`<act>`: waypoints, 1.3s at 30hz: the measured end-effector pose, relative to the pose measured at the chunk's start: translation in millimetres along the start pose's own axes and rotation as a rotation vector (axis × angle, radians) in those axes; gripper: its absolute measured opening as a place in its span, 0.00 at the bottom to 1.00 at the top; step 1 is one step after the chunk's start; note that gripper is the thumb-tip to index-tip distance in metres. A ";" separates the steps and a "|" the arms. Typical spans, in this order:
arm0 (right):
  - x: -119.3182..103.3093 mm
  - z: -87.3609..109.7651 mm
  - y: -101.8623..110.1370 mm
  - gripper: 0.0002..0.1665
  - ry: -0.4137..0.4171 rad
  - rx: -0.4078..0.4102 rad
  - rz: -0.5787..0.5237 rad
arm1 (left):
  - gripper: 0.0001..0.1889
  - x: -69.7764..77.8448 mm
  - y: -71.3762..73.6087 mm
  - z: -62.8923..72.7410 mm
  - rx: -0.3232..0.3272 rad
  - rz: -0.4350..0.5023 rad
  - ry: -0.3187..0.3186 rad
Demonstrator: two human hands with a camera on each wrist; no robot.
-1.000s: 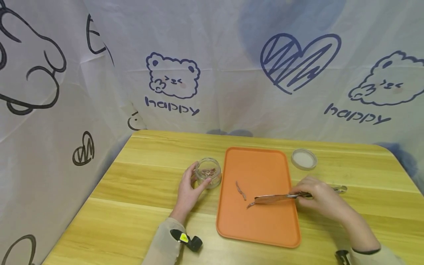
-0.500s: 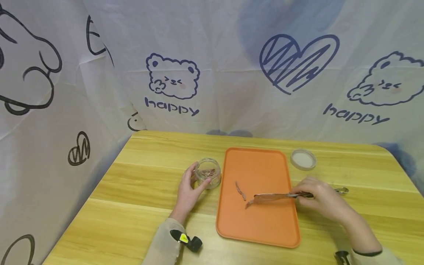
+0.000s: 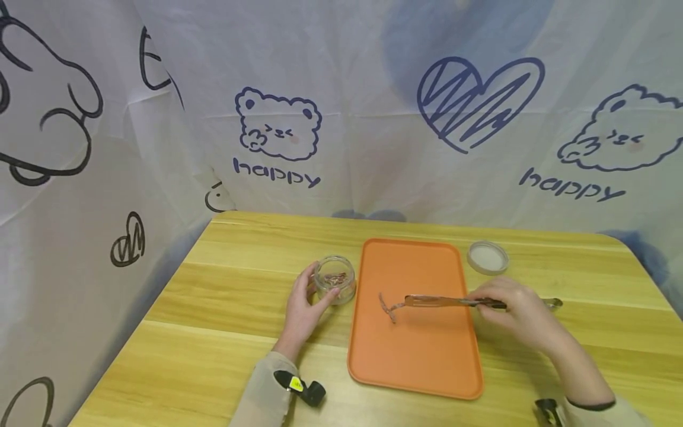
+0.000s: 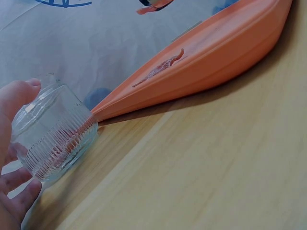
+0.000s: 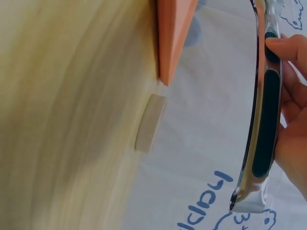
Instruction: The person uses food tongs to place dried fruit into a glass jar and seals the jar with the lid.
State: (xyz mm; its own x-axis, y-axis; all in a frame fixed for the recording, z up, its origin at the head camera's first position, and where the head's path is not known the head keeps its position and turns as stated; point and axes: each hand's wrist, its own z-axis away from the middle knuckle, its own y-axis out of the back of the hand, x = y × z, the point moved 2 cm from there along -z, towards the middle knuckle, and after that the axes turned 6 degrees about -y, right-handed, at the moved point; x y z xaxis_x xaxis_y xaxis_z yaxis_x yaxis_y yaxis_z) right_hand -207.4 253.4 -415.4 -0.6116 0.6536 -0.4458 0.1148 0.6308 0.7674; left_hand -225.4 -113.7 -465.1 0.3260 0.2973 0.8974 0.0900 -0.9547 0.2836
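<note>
My left hand [image 3: 302, 308] grips a small glass jar [image 4: 57, 132] at the tray's left side, thumb and fingers round its ribbed wall. Thin reddish-brown strips [image 3: 335, 279] lie in the jar's bottom. My right hand [image 3: 507, 302] holds metal tongs [image 3: 434, 301] with dark green grip inlays, which show in the right wrist view. The tongs reach in over the orange tray [image 3: 416, 367] from the right, and their tips pinch one thin strip [image 3: 397, 306]. A second wrinkled strip [image 4: 160, 67] lies on the tray; in the head view the pinched strip overlaps it.
A round pale lid [image 3: 488, 258] lies on the wooden table [image 3: 224, 332], beyond the tray's right back corner. Behind the table hangs a white cloth [image 3: 368, 148] printed with bears and a heart, and it runs along the left side too.
My right hand has moved the tongs away from me and slightly left, lifting the pinched strip from its former spot on the tray. My left hand and the jar stay in place.
</note>
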 end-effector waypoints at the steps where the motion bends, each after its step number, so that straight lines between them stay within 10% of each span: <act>1: -0.5 -0.9 0.5 0.20 0.000 0.004 0.006 | 0.35 -4.6 -0.5 -0.7 0.001 0.000 0.001; 7: -4.7 -9.6 2.5 0.19 -0.020 0.033 0.051 | 0.37 -35.4 -3.8 -4.4 0.014 -0.001 0.012; 16: -16.4 -27.7 -0.9 0.14 -0.062 0.036 0.083 | 0.37 -40.0 -3.9 -4.9 0.014 -0.011 0.001; 28: -33.7 -60.4 -17.1 0.12 -0.117 -0.014 0.016 | 0.36 0.7 0.6 -0.4 0.001 0.016 0.015; 39: -51.9 -88.1 -38.9 0.10 -0.073 0.009 0.044 | 0.35 3.2 1.1 -0.4 -0.001 0.020 0.029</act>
State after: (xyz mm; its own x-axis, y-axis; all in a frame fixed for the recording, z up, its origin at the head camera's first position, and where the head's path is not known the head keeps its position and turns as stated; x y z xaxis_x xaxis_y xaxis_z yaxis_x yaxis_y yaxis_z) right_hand -249.1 158.1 -381.5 -0.5471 0.7093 -0.4446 0.1477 0.6046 0.7827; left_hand -224.7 -113.8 -461.8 0.3000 0.2784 0.9124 0.0828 -0.9605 0.2658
